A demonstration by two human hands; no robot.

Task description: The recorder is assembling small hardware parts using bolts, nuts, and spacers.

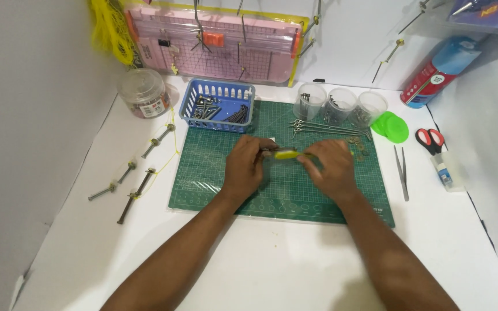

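Observation:
Both my hands meet over the middle of a green cutting mat (pixel 214 190). My left hand (pixel 246 164) pinches the left end of a thin metal bolt wrapped in a yellow-green piece (pixel 287 154). My right hand (pixel 329 167) grips the right end of the same piece, fingers curled over it. Several long bolts (pixel 324 126) and small washers (pixel 357 144) lie on the mat just beyond my right hand.
A blue basket (pixel 217 105) of bolts stands at the mat's far left, three clear cups (pixel 341 103) at far right, green lids (pixel 392 126) beside them. Tweezers (pixel 402 171), scissors (pixel 430 140) and a glue bottle (pixel 444 173) lie right. Bolts tied with yellow string (pixel 139 173) lie left.

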